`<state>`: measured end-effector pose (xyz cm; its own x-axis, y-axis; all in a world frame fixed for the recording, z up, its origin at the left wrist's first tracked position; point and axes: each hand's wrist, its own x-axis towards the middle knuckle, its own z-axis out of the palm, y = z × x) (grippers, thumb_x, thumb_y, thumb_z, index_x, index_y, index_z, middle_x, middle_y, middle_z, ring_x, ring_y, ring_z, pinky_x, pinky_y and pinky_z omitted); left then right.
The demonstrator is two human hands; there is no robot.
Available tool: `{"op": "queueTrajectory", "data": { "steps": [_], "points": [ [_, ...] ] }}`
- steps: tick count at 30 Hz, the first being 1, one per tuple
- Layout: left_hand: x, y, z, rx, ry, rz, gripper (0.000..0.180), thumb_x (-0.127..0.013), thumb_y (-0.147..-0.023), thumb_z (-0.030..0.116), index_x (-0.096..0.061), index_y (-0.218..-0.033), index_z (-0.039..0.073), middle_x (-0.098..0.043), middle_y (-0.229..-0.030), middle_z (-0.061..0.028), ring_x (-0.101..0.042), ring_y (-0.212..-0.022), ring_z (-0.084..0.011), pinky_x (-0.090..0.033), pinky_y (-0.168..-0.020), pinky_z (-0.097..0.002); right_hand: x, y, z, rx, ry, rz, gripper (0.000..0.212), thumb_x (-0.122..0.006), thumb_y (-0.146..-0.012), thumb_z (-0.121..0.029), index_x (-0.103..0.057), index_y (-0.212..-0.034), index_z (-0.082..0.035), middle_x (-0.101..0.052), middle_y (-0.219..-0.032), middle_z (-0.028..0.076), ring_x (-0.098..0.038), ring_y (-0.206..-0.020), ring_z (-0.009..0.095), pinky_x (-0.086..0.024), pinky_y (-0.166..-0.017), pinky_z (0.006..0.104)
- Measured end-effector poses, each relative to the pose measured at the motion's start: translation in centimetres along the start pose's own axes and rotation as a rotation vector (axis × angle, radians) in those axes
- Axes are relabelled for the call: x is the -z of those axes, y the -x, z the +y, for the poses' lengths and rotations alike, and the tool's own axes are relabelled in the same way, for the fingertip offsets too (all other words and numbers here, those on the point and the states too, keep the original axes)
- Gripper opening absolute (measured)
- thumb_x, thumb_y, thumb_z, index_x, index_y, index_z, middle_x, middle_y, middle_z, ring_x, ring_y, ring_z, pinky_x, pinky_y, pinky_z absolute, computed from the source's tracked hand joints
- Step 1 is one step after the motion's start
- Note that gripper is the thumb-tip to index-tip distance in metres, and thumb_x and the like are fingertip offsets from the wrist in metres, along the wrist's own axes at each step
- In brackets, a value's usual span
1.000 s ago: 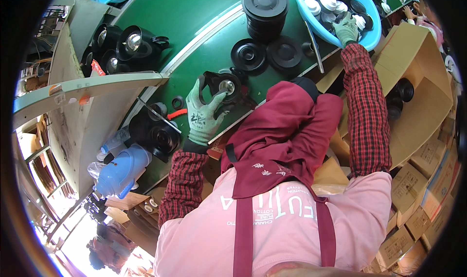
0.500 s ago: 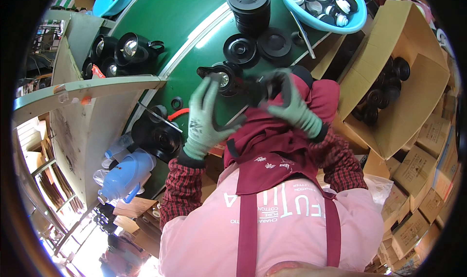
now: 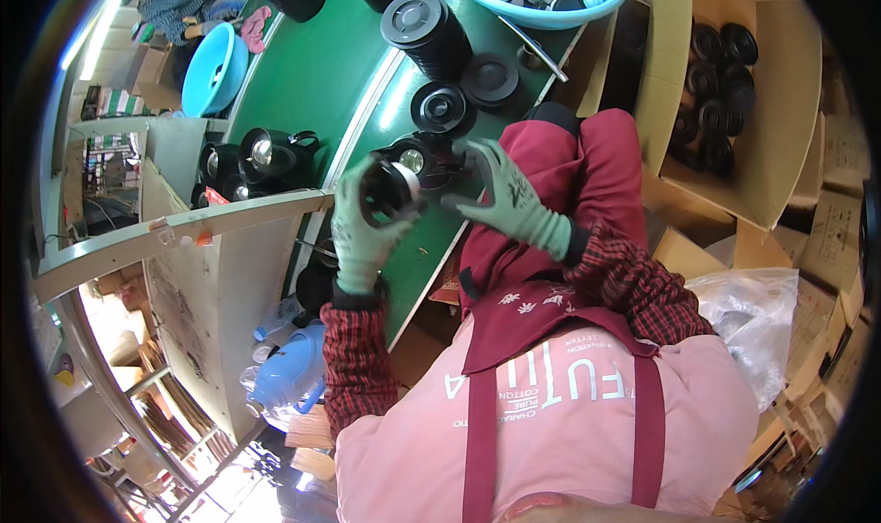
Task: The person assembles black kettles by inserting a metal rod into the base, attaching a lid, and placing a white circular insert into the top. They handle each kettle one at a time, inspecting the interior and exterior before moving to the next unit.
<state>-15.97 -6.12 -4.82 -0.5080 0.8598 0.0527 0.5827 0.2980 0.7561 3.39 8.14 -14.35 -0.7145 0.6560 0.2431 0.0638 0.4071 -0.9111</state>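
Observation:
My left hand, in a pale green glove with dark palm, is closed around a black-and-white round stopper, just left of a black jug. The jug lies on the green table with its mouth facing me and a shiny metal inside showing. My right hand, gloved alike, is to the right of the jug, thumb and fingers apart with nothing seen between them. Beyond the jug lie a black ringed lid and a flat black disc lid.
A stack of black lids stands farther back, near a blue basin of black and white stoppers. Several black jugs lie at left behind a metal rail. A cardboard box at right holds black round parts.
My left hand, open before, now holds the stopper. A blurred dark thing was by my right hand; its fingers are now apart. The whole view has shifted.

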Motion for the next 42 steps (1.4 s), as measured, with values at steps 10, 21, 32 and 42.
{"op": "queueTrajectory", "data": {
  "steps": [10,21,32,42],
  "points": [
    [-3.1,-7.3,2.0,0.071,-0.823,-0.375,0.101,-0.104,-0.062,0.026,-0.053,-0.150,0.019,-0.060,-0.133,-0.0166,-0.067,-0.122,-0.0365,-0.059,-0.099,-0.0473,-5.0,0.1,7.8,0.011,0.319,-0.062,0.051,-0.071,-0.096,-0.034,-0.055,-0.136,-0.008,-0.065,-0.130,0.017,-0.066,-0.117,0.036,-0.053,-0.100,0.0485],
    [-1.0,-8.0,0.0,0.173,-0.781,-0.507,0.124,-0.101,-0.069,0.033,-0.030,-0.170,0.022,-0.043,-0.166,-0.0167,-0.051,-0.143,-0.0405,-0.045,-0.117,-0.0550,-5.7,0.7,7.4,-0.008,0.430,-0.019,0.050,-0.071,-0.097,-0.036,-0.055,-0.136,-0.009,-0.064,-0.125,0.014,-0.064,-0.118,0.034,-0.052,-0.100,0.0471],
    [-0.2,-8.7,2.5,-0.040,-1.050,-0.442,0.080,-0.086,-0.085,0.050,-0.056,-0.150,0.015,-0.068,-0.131,-0.0121,-0.069,-0.119,-0.0297,-0.057,-0.097,-0.0465,-6.4,0.5,8.4,-0.010,0.458,-0.019,0.051,-0.071,-0.097,-0.036,-0.054,-0.136,-0.008,-0.063,-0.121,0.016,-0.065,-0.111,0.034,-0.053,-0.096,0.0462],
    [-1.1,-8.7,4.8,-0.409,-0.253,-0.573,0.071,-0.087,-0.085,0.015,-0.061,-0.151,0.011,-0.072,-0.123,-0.0138,-0.072,-0.108,-0.0337,-0.058,-0.099,-0.0440,-6.1,0.1,8.0,-0.010,0.500,-0.048,0.053,-0.074,-0.094,-0.033,-0.054,-0.136,-0.008,-0.062,-0.116,0.017,-0.066,-0.106,0.034,-0.054,-0.090,0.0453]
  ]
}}
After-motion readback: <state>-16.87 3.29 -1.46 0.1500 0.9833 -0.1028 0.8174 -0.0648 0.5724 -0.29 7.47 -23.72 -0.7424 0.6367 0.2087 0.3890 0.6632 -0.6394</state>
